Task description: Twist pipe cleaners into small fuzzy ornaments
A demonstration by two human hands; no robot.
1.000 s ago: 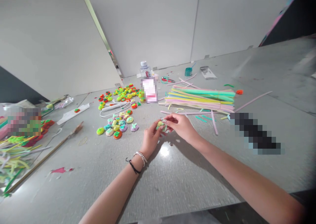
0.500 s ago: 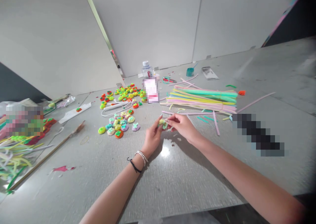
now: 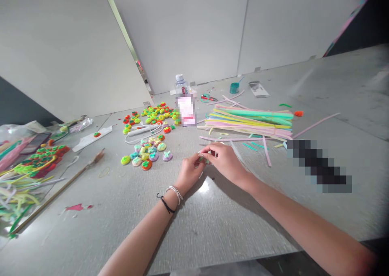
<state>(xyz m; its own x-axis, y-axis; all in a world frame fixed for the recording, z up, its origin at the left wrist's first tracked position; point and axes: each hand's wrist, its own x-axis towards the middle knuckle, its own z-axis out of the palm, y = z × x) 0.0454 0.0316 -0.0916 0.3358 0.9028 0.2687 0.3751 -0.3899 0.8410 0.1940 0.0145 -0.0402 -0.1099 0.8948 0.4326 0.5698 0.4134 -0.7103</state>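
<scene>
left hand (image 3: 192, 171) and right hand (image 3: 225, 160) are pinching a pale piece (image 3: 208, 161), now hiding more of it, so handwork's probably continuing

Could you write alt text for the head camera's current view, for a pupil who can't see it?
A person's left hand and right hand meet over a grey table, holding a small item that they mostly hide. Colourful round pieces cluster to the left; a bundle of pastel pipe cleaners lies beyond, to the right.
</scene>
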